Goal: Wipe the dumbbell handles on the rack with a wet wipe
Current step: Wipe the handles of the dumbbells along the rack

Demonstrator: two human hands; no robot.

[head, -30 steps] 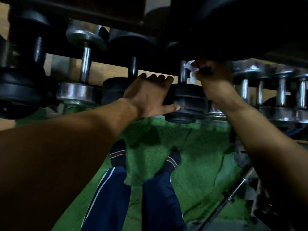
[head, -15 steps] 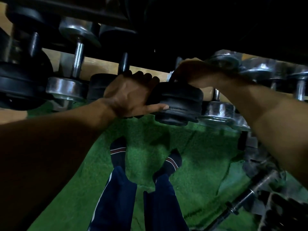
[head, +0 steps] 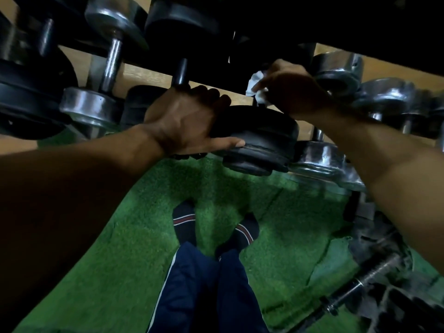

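Note:
A black dumbbell (head: 259, 143) lies on the rack in the middle of the head view. My left hand (head: 185, 123) grips its near black weight end, thumb along the lower edge. My right hand (head: 293, 92) is closed around this dumbbell's handle with a crumpled white wet wipe (head: 255, 86) in it; the handle itself is hidden under the hand and wipe. More dumbbells stand on the rack: a chrome one (head: 105, 66) and a black one (head: 180, 70) to the left, chrome ones (head: 336, 70) to the right.
A dark upper shelf (head: 312, 18) hangs low over the row. Green turf (head: 134, 236) covers the floor, with my socked feet (head: 185, 222) on it. A barbell bar (head: 360, 284) and dark plates lie at the lower right.
The view has drifted a little. My right hand has shifted on the handle, and the white wipe, hidden half a second ago, shows again at its left side. My left hand keeps its grip.

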